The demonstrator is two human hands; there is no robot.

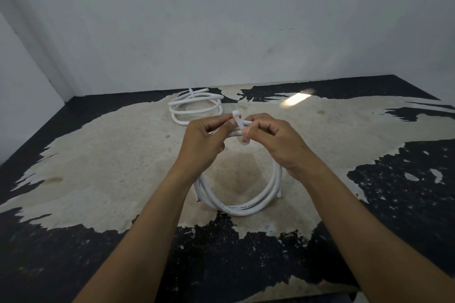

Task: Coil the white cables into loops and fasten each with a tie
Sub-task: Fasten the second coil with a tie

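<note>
Pinching a white tie (238, 122) with both hands' fingers (247, 130), their knuckles hide the coiled cable's (242, 209) top.

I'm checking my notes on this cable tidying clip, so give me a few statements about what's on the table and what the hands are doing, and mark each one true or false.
1. Both hands, left hand and right hand, hold the near coil at its top. True.
2. The white tie is wrapped around the near coil between the hands. True.
3. The far coil lies loose with no tie on it. False: a white tie shows at its far side.
4. The cables are black. False: both coils are white.
5. The table has a worn surface, dark with a pale patch. True.
</note>
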